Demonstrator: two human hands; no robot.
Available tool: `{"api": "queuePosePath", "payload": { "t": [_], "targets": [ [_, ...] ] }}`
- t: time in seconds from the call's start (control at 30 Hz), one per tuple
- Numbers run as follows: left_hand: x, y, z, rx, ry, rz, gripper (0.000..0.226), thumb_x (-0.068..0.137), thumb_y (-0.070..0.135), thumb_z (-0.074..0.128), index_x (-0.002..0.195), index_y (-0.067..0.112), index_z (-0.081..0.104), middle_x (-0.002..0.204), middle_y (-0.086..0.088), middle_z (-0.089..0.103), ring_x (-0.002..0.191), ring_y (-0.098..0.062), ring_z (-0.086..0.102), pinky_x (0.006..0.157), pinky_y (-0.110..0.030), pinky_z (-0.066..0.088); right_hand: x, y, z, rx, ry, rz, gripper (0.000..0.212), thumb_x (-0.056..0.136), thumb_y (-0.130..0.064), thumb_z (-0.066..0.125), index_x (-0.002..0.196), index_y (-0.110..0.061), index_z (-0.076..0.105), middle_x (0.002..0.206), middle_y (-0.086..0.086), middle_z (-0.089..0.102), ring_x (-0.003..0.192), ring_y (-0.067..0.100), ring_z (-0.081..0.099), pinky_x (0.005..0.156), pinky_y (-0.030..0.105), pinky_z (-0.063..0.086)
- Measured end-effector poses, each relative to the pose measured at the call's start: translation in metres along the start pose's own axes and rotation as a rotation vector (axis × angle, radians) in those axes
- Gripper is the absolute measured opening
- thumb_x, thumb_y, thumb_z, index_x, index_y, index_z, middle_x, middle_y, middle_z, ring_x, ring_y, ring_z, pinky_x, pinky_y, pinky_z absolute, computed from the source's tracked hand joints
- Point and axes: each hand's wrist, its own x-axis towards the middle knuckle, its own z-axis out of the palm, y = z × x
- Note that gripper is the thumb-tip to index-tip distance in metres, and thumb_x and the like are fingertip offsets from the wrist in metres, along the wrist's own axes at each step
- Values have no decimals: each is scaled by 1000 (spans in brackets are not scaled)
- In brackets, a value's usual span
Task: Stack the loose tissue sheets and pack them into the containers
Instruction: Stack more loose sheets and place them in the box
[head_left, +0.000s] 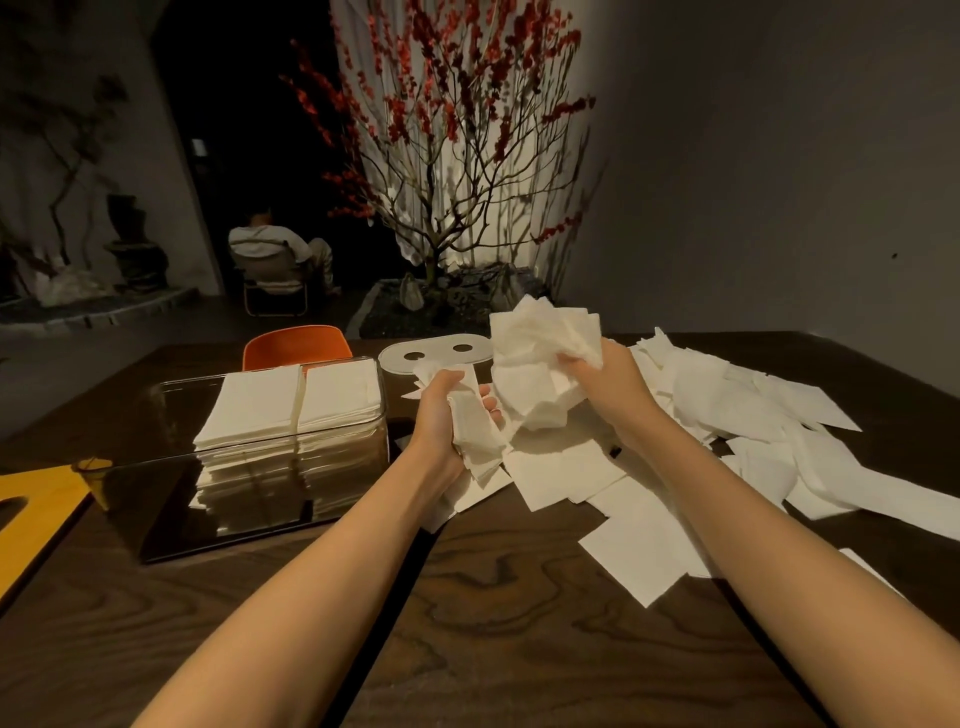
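At frame centre, the left hand (445, 410) grips a thin bunch of tissue sheets (475, 439); the right hand (602, 371) clutches a crumpled wad (540, 358) — fingers curled on both. Crumpled sheets may stack crooked and jam in the clear container (249, 467), centre-left, already holding two stacks. Loose sheets (727, 415) litter the desk (467, 597) right — a white lid (436, 356) lies behind.

Both bare forearms reached forward over the table, close together. The left hand (448, 410) was curled, gripping a small bunch of tissue sheets (475, 431). The right hand (605, 376) was raised slightly higher, its fingers closed around a bigger crumpled bunch (537, 358).
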Motion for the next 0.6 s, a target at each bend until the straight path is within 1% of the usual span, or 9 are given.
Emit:
{"api": "queuePosePath", "payload": {
  "t": [0.1,0.13,0.2,0.27,0.37,0.43,0.5,0.57,0.6],
  "targets": [
    [-1,-2,0,38,0,16,28,92,34,46,88,7,51,71,-7,51,63,-18,50,66,-32,43,-3,4,-6,245,25,234,33,97,-24,55,128,-16,53,117,5,61,107,24,57,86,39,52],
    [-2,-2,0,66,3,31,29,92,35,45,90,7,53,75,-9,55,68,-21,53,69,-35,45,-4,5,-7,335,17,299,36,96,-22,56,131,-14,51,118,6,60,108,26,57,86,40,52],
    [-5,-1,0,108,23,74,31,94,35,43,94,8,58,85,-13,62,77,-27,58,76,-40,47,-7,7,-7,494,8,388,38,94,-16,58,132,-12,50,118,7,58,105,24,56,82,38,53],
    [-5,0,-1,132,65,122,31,93,36,45,90,9,60,81,-11,62,72,-25,58,73,-38,47,-8,7,-9,660,45,496,40,91,-6,60,129,-11,49,123,10,54,109,26,53,77,37,53],
    [-5,1,-2,111,122,138,30,92,35,46,80,9,54,67,-6,54,60,-17,49,63,-30,41,-9,10,-12,946,132,668,41,91,3,54,126,-16,44,123,13,52,113,31,50,73,46,53],
    [-5,0,-1,117,166,158,30,92,35,47,79,9,55,65,-5,53,60,-16,47,63,-30,39,-12,10,-13,1059,154,726,35,95,2,49,125,-14,44,118,15,53,112,34,50,75,50,51],
    [-6,-2,0,149,192,179,31,91,36,48,78,10,57,65,-4,53,60,-16,48,64,-30,40,-15,11,-14,1106,131,739,24,97,0,46,118,-11,47,117,16,56,114,36,51,83,52,48],
    [-8,-4,2,178,178,179,31,90,37,49,74,12,56,65,-4,53,59,-16,48,65,-31,41,-17,11,-12,1128,85,737,12,98,-4,46,107,-6,53,118,17,59,119,37,52,92,52,45],
    [-9,-5,3,193,162,177,31,90,37,48,73,13,56,65,-4,52,59,-16,48,64,-31,42,-19,11,-11,1135,63,733,10,99,-7,47,102,-6,56,118,17,61,119,38,53,94,53,44]
  ]
}}
